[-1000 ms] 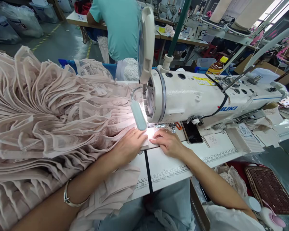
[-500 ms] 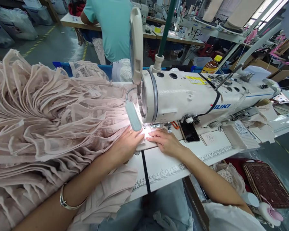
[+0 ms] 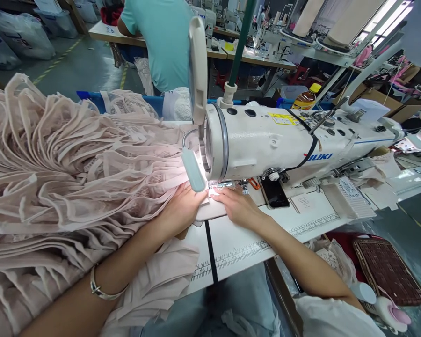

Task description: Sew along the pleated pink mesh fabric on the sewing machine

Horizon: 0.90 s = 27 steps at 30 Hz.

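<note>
A white sewing machine [image 3: 266, 140] stands on the white table [image 3: 238, 238]. A large heap of pale pink pleated sheer fabric [image 3: 63, 173] covers the table's left side. My left hand [image 3: 182, 210] lies flat on the fabric's edge beside the needle area, fingers stretched out. Just right of the needle, my right hand [image 3: 236, 208] presses flat on a small pale fabric piece [image 3: 210, 213], fingertips at the presser foot. A small lamp [image 3: 193, 169] shines brightly on that spot. A silver bracelet [image 3: 100, 290] circles my left wrist.
A black phone [image 3: 273, 194] lies under the machine's arm. A person in a teal shirt [image 3: 168, 42] stands behind the table. A woven brown mat [image 3: 389, 267] sits low at the right. Printed rulers run along the table's front edge.
Both hands have slid a little forward toward the needle, pushing the pale fabric piece under the presser foot. The camera view shifted slightly.
</note>
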Motion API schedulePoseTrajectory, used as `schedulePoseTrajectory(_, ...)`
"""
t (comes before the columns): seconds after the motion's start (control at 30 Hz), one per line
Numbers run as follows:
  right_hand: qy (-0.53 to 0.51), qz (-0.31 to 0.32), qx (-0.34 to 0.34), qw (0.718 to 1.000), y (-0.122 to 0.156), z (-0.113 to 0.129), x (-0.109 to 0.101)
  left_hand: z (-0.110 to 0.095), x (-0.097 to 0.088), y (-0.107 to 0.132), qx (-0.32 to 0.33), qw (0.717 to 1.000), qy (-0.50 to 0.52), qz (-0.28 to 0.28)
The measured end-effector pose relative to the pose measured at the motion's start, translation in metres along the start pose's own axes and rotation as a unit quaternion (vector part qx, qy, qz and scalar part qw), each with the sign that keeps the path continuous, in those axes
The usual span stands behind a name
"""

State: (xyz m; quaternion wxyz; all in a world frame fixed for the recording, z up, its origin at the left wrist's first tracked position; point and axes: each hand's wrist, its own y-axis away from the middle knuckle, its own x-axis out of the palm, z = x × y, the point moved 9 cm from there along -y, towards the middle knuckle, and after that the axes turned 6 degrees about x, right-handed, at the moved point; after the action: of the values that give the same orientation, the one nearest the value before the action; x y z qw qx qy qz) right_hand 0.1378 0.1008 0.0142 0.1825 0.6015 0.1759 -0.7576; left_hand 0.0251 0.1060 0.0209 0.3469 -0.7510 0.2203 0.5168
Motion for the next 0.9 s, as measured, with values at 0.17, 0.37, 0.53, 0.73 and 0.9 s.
schedulePoseTrajectory(0.17, 0.015, 0.009, 0.005, 1.000, -0.003, 0.002, 0.002, 0.005, -0.010, 0.000, -0.069, 0.996, 0.033, -0.036)
schedulePoseTrajectory(0.37, 0.046, 0.011, -0.013, 0.999, -0.003, 0.002, 0.008, 0.002, -0.012, 0.006, -0.055, 0.996, -0.029, -0.068)
schedulePoseTrajectory(0.53, 0.055, 0.014, -0.025, 0.998, -0.004, 0.004, 0.009, -0.006, -0.013, 0.009, -0.002, 0.993, -0.102, -0.066)
schedulePoseTrajectory(0.73, 0.048, 0.034, 0.022, 0.998, -0.006, -0.003, 0.008, -0.012, -0.016, 0.009, -0.020, 0.992, -0.119, -0.041)
schedulePoseTrajectory(0.9, 0.023, 0.031, 0.056, 0.998, -0.009, -0.014, 0.014, -0.005, -0.009, 0.013, -0.102, 0.987, -0.119, 0.045)
